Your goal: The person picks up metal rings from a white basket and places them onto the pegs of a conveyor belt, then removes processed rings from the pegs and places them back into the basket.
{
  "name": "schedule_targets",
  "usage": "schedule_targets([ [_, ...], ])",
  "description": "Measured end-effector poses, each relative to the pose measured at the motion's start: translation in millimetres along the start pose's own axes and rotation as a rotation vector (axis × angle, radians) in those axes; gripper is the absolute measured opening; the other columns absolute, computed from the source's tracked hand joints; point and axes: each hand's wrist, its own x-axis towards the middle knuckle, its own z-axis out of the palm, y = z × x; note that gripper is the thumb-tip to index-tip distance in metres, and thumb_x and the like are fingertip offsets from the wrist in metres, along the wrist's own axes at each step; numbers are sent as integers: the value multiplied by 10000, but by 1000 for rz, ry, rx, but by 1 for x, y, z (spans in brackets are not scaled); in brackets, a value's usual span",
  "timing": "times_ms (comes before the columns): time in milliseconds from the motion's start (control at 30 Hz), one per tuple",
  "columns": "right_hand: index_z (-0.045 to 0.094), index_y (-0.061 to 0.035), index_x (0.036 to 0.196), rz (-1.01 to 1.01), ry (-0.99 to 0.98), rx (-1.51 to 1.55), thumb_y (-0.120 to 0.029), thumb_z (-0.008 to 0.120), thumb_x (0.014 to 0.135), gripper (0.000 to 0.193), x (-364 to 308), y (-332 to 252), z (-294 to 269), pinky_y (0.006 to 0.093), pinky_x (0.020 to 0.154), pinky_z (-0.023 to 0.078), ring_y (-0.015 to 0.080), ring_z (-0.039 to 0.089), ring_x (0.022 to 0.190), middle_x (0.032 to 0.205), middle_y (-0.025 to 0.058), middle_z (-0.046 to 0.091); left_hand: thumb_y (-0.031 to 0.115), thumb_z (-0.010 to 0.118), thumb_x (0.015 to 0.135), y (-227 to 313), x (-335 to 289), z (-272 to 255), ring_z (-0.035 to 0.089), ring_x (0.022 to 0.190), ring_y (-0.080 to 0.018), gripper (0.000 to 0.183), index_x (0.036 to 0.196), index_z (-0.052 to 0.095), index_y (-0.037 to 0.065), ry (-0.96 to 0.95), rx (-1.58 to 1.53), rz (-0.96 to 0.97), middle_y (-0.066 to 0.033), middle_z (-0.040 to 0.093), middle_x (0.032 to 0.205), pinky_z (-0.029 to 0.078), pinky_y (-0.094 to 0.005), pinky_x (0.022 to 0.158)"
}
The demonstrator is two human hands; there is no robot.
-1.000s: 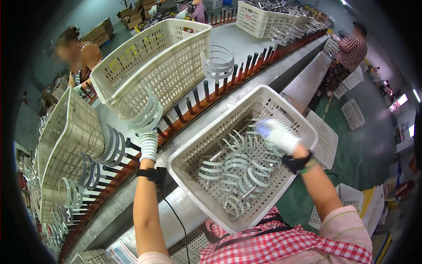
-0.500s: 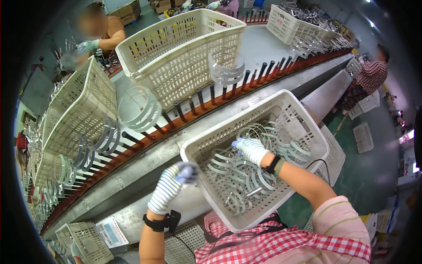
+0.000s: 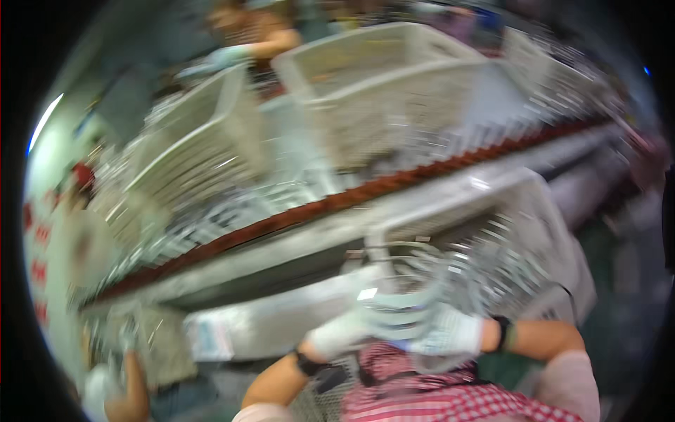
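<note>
A few curved, shiny metal bands point(image 3: 399, 309) are held up close to my chest, between my two gloved hands. My left hand point(image 3: 343, 333), in a pale glove, is closed on their left side. On the right side my right hand point(image 3: 450, 330) grips them from below; motion blur and the bands hide most fingertips. Just beyond my hands, a white perforated plastic basket point(image 3: 545, 204) tilts toward me, with many more curved metal bands point(image 3: 496, 271) inside it.
A conveyor with a reddish-brown rail point(image 3: 337, 202) crosses ahead, carrying a large white crate point(image 3: 394, 123) and another crate point(image 3: 200, 172) at left. A person point(image 3: 264, 42) works across it; another person's arm point(image 3: 135, 380) is at lower left, near a grey basket point(image 3: 165, 344).
My right hand has come out of the basket toward my chest with curved metal bands. My left hand has moved right to meet it. The view has swung, and everything is blurred.
</note>
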Motion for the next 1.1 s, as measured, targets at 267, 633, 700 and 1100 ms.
schedule_targets([
  [267,623,-56,758,213,165,-135,-52,492,714,139,-61,29,-69,409,718,493,336,610,777,841,133,639,56,422,874,-121,8,62,402,1190,-248,471,1338,343,63,360,26,-60,-107,388,1335,335,-369,1016],
  [633,644,-117,984,1182,-273,-598,-155,532,721,289,-142,241,-47,429,774,474,333,607,880,948,179,629,50,503,833,-258,57,-76,584,922,-250,236,1051,570,-11,1087,1128,-199,-165,605,999,472,-355,834],
  [700,646,-120,976,1081,-197,-577,-148,538,727,272,-107,221,-51,417,780,475,332,606,889,955,170,630,138,508,859,-357,-10,-106,491,1090,-293,339,1179,504,28,1042,971,-663,-137,551,1163,393,-418,917],
  [1100,609,-64,1043,1025,-15,-462,-264,533,777,341,-93,271,-91,393,844,450,351,579,945,1025,180,612,206,517,883,-282,-19,-146,602,717,-161,217,938,592,10,1281,-290,-503,-82,632,866,475,-260,611],
])
